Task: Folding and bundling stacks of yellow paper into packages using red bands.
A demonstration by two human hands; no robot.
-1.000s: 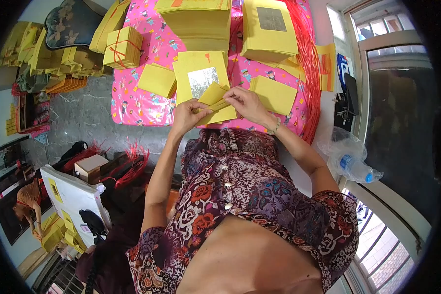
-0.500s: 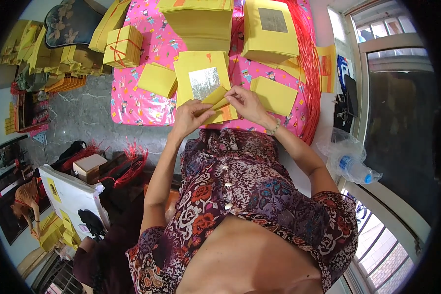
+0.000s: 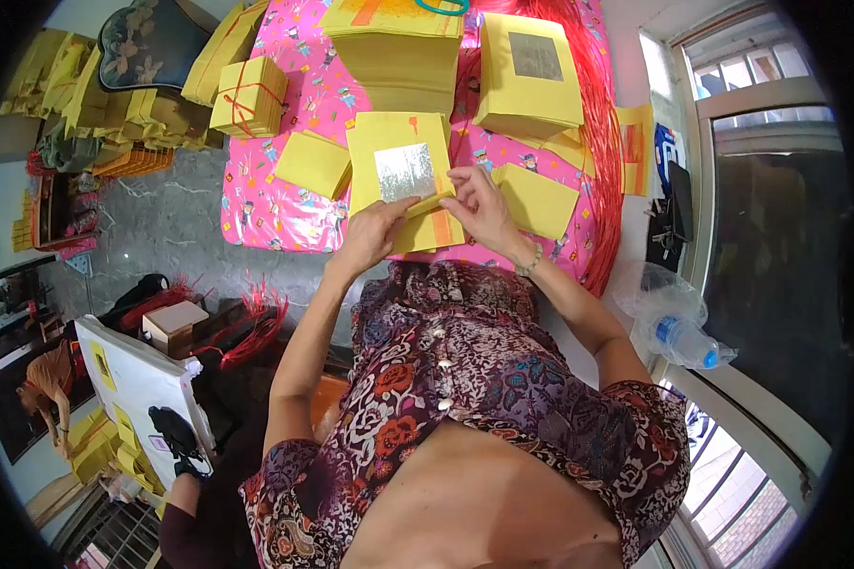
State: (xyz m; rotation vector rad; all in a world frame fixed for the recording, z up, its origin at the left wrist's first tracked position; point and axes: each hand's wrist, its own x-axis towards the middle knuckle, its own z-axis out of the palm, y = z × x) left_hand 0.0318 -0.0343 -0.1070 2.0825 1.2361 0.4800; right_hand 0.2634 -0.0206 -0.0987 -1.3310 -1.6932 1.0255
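Head: left hand [image 3: 370, 237], grip unclear, and right hand [image 3: 487, 213], grip parted, touch yellow paper [image 3: 412, 235], print [image 3: 442, 228] unreadable.

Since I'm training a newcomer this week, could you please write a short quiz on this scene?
1. True or false: both the left hand and the right hand touch the folded yellow paper.

2. What colour is the string around the small bundle at the table's upper left?
A blue
B red
C white

3. Fill in: the bracelet is on the person's ____ wrist.

Key: 1 true; 2 B; 3 right.
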